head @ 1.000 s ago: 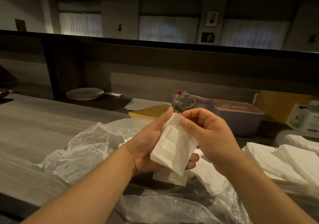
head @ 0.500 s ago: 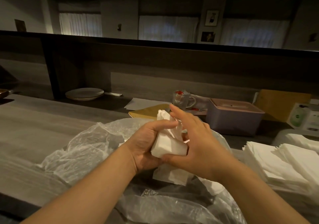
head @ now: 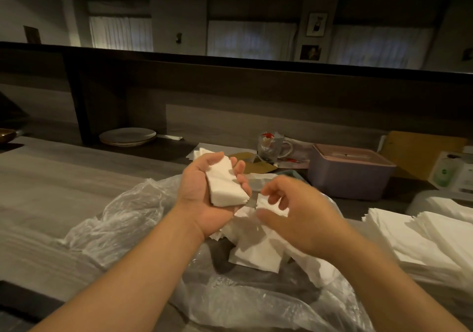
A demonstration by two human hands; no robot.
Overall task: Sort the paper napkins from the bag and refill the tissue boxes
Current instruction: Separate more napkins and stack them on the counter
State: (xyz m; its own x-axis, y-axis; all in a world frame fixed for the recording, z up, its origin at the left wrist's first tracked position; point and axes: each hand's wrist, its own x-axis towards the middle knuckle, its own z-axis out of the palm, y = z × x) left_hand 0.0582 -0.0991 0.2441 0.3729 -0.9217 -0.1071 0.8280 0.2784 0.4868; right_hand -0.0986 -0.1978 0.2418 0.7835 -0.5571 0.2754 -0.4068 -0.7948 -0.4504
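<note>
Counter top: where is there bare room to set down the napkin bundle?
Bare wood lies left of the plastic bag, in front of the plates. The right is crowded: napkin stacks, tissue box, glass mug.

Your right hand (head: pixel 302 214) has come off the napkin stack (head: pixel 224 183), which it pinched at the top edge a second ago and covered half a second ago; it now hovers just right of it, fingers loosely spread and blurred, above the loose napkins (head: pixel 256 252) in the bag (head: pixel 122 219). Your left hand (head: pixel 204 191) has risen and turned palm-up, now gripping the stack alone, the stack squared into a compact block.
</note>
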